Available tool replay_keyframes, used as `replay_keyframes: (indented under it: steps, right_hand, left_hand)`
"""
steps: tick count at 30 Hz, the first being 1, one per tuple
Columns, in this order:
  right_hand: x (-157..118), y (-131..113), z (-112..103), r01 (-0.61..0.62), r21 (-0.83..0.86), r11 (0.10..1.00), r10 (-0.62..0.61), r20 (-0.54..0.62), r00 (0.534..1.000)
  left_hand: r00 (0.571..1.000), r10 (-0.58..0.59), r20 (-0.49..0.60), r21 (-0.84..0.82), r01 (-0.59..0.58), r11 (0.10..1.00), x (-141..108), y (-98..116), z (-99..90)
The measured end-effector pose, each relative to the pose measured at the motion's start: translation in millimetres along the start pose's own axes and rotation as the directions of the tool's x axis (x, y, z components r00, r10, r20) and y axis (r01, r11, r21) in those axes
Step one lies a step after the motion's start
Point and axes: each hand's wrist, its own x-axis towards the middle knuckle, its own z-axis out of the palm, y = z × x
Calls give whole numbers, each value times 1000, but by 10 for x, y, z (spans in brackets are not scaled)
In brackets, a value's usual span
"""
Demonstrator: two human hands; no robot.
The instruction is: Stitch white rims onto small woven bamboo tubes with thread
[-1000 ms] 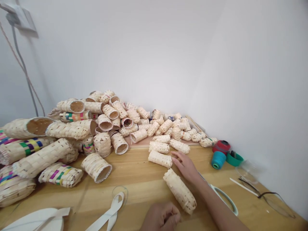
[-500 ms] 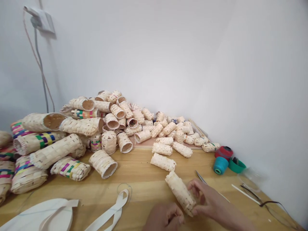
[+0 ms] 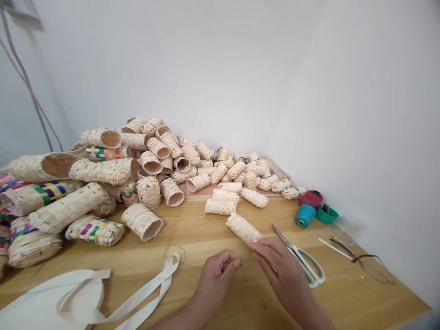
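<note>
A small tube woven from pale flat strips (image 3: 244, 228) lies tilted on the wooden table in front of me. My right hand (image 3: 275, 259) has its fingers stretched out together, the tips against the tube's near end. To the left, my left hand (image 3: 218, 270) is closed, thumb pressed against curled fingers; whatever it may hold is too small or hidden to make out. Scissors with pale green handles (image 3: 302, 261) lie just right of my right hand. Beyond the tube rest similar small woven tubes (image 3: 220, 206) in a loose row.
A large heap of woven tubes (image 3: 103, 171) fills the left and back. White strap (image 3: 165, 272) and a white sheet (image 3: 51, 293) lie front left. At right are blue thread (image 3: 305, 215), red thread (image 3: 311, 198), a green bowl (image 3: 326, 214) and eyeglasses (image 3: 373, 270).
My right hand has moved the woven tube forward, up against the row, and its fingers have straightened. The scissors are now uncovered. My left hand shows more fully, and the view has shifted right.
</note>
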Motion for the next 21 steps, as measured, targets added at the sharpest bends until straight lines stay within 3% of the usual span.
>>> replay_keyframes:
  steps: [5, 14, 21]
  right_hand:
    - [-104, 10, -32, 44, -52, 998, -43, 33, 999]
    - [-29, -56, -1, 84, -150, 985, -42, 264, 964]
    - [-16, 1, 30, 167, -174, 970, -117, 264, 957]
  left_hand:
    - [1000, 8, 21, 60, -9, 998, -6, 6, 11]
    - [999, 20, 39, 70, -23, 997, -12, -4, 29]
    - [1000, 9, 24, 65, -10, 998, -13, -24, 50]
